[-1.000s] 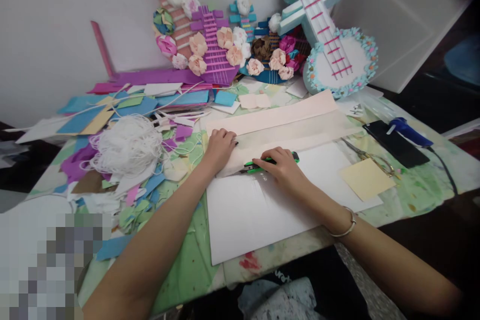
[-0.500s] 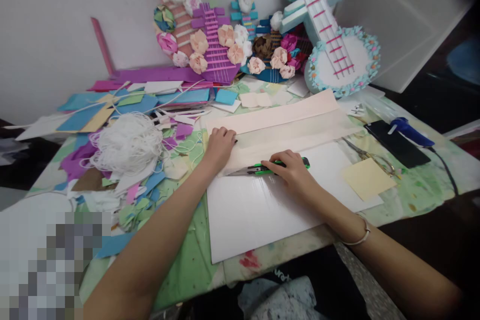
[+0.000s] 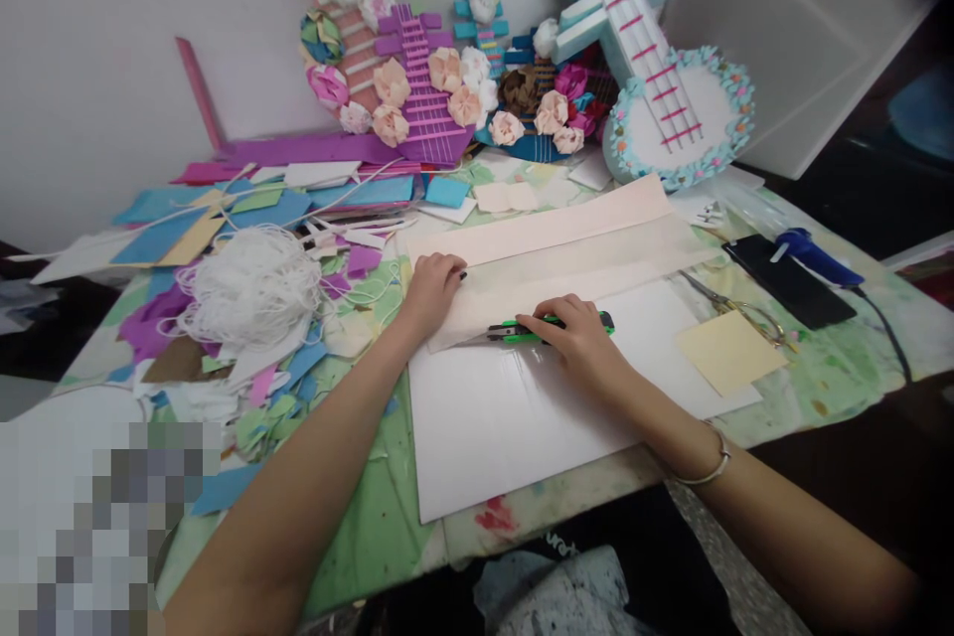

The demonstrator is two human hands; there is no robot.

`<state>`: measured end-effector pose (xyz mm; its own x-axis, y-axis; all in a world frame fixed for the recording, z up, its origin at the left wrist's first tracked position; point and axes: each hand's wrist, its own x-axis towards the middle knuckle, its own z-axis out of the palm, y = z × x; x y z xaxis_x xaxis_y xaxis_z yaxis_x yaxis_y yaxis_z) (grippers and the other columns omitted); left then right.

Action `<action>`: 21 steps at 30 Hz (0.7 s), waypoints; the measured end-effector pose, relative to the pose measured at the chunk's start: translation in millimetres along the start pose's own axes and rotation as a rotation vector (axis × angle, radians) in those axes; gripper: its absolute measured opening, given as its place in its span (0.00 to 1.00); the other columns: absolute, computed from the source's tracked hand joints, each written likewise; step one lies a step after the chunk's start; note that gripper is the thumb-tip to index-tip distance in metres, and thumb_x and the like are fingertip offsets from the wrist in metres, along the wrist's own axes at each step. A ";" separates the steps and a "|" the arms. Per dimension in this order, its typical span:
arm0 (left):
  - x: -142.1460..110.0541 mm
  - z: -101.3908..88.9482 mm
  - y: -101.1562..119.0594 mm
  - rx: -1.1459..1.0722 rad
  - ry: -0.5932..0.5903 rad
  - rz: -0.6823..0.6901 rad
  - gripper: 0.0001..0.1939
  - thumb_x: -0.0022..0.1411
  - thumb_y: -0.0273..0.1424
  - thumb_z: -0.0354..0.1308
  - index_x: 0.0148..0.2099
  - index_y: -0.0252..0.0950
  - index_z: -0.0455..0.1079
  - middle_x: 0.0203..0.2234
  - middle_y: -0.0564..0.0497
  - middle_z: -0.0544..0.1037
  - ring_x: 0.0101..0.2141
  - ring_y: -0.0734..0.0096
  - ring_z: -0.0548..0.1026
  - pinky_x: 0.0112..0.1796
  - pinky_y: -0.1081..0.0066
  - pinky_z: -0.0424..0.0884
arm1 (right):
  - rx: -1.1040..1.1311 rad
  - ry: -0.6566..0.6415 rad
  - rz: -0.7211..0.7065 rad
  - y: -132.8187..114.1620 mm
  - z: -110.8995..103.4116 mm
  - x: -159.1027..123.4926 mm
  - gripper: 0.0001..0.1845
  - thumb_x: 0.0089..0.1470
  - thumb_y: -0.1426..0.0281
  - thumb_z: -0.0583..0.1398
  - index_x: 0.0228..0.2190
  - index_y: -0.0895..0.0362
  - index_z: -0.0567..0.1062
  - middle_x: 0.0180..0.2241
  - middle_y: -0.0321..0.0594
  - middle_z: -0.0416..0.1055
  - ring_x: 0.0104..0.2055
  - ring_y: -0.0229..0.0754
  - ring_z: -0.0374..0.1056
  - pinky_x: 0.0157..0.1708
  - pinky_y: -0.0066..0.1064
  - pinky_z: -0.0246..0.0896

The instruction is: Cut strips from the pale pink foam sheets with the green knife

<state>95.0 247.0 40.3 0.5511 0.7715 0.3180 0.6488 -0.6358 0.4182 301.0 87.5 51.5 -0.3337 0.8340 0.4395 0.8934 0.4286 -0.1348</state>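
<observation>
A green and black utility knife (image 3: 514, 329) is in my right hand (image 3: 570, 330), its fingers closed round the handle. The blade points left and lies at the near left edge of a long pale pink paper (image 3: 537, 229) with a fold along it. My left hand (image 3: 434, 290) is at the left end of that paper, fingers curled and pressed on it; its thumb is hidden. Beneath the paper's near side lies a white board (image 3: 514, 437), and my right hand rests above it.
Left are a tangle of white string (image 3: 249, 283) and paper scraps (image 3: 275, 417). Right lie a yellow square (image 3: 730, 351), scissors (image 3: 737, 306), a black phone (image 3: 790, 283) and a blue glue gun (image 3: 816, 258). Decorated model instruments (image 3: 421, 89) stand behind.
My left hand has shifted very slightly left. The utility knife and my right hand stay almost in the same place, and the whole view has moved a little.
</observation>
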 end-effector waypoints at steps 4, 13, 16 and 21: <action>-0.3 -1.1 -1.7 -0.024 0.004 0.004 0.09 0.64 0.24 0.50 0.43 0.37 0.70 0.39 0.46 0.76 0.43 0.60 0.69 0.48 0.59 0.64 | 0.011 -0.005 -0.010 -3.4 5.3 4.8 0.32 0.44 0.88 0.51 0.49 0.55 0.72 0.41 0.46 0.69 0.41 0.47 0.58 0.35 0.36 0.47; 0.1 2.0 2.4 0.014 -0.021 0.051 0.11 0.65 0.24 0.48 0.41 0.36 0.72 0.38 0.44 0.73 0.43 0.58 0.66 0.48 0.59 0.63 | 0.032 -0.026 -0.028 -15.3 7.2 11.0 0.32 0.43 0.88 0.51 0.48 0.56 0.73 0.40 0.46 0.68 0.40 0.47 0.57 0.36 0.36 0.47; -0.5 3.0 3.2 0.031 -0.022 0.061 0.11 0.66 0.24 0.48 0.41 0.36 0.72 0.38 0.43 0.72 0.42 0.57 0.66 0.48 0.58 0.63 | 0.038 -0.061 -0.029 -14.3 2.5 7.1 0.33 0.43 0.88 0.51 0.49 0.56 0.72 0.41 0.47 0.68 0.40 0.47 0.57 0.35 0.36 0.47; -1.5 3.5 3.2 0.044 -0.017 0.066 0.12 0.66 0.23 0.47 0.42 0.36 0.72 0.38 0.44 0.72 0.43 0.58 0.65 0.48 0.59 0.63 | 0.022 -0.072 -0.018 -11.1 -2.1 2.0 0.33 0.43 0.89 0.52 0.49 0.55 0.72 0.41 0.47 0.69 0.41 0.47 0.58 0.36 0.36 0.47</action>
<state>98.0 243.8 38.2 0.6018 0.7276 0.3291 0.6330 -0.6859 0.3590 291.0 83.8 55.7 -0.3712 0.8486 0.3770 0.8805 0.4506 -0.1473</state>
